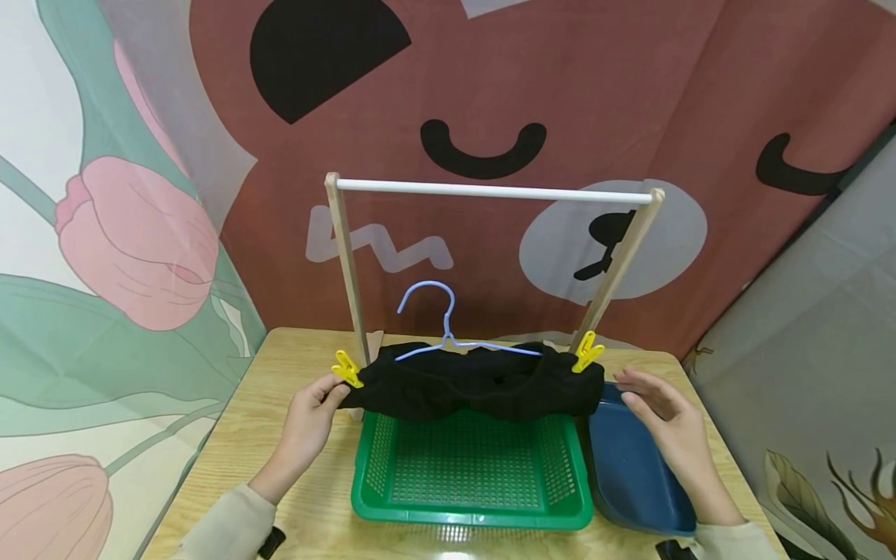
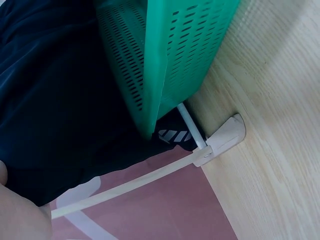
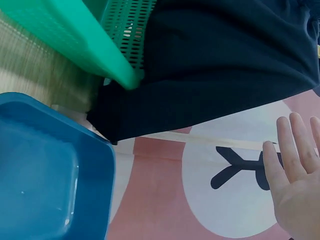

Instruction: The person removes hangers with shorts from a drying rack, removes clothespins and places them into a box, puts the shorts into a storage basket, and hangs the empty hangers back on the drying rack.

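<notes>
Above the green basket's (image 1: 470, 474) far rim, the black garment (image 1: 476, 383) lay crosswise on its hanger (image 1: 448, 330). Left hand (image 1: 313, 424) pinched the garment's left end beside a yellow clip (image 1: 346, 369); right hand (image 1: 661, 420), fingers straight and slightly spread, hovered just off the other end.

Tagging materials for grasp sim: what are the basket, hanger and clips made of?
Basket: likely glossy green moulded plastic, perforated walls. Hanger: thin bent wire, apparently pale-blue coated. Clips: yellow, look like plastic, pinching the black cloth.
</notes>
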{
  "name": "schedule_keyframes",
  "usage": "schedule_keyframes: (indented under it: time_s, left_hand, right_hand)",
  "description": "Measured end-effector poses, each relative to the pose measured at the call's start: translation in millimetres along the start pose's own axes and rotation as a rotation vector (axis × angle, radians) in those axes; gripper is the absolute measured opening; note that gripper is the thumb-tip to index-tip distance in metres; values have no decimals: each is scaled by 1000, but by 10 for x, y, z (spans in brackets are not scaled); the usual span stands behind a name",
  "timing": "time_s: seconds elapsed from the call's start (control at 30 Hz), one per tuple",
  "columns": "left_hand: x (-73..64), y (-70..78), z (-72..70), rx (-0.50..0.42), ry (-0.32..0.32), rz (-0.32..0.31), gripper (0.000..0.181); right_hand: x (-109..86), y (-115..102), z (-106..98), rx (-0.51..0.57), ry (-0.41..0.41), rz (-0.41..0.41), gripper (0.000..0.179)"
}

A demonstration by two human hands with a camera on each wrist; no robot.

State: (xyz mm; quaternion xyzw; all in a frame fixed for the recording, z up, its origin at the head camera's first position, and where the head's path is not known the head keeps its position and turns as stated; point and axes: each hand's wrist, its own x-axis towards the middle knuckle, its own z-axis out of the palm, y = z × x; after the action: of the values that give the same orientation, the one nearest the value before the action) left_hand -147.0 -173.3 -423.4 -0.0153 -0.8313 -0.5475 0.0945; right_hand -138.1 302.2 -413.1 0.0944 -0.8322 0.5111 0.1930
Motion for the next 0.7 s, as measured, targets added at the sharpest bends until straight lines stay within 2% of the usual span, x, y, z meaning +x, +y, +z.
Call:
schedule_keyframes:
  time_s: [0.4,0.7]
  left_hand:
    - [-14,-20,7,8,-14,6,17]
    - [-14,-34,35,47,24,40,15]
  right_hand:
    - [100,-113,24,-10,-2,-16,35]
    - [207,-244,69,-22,-25,-69,41]
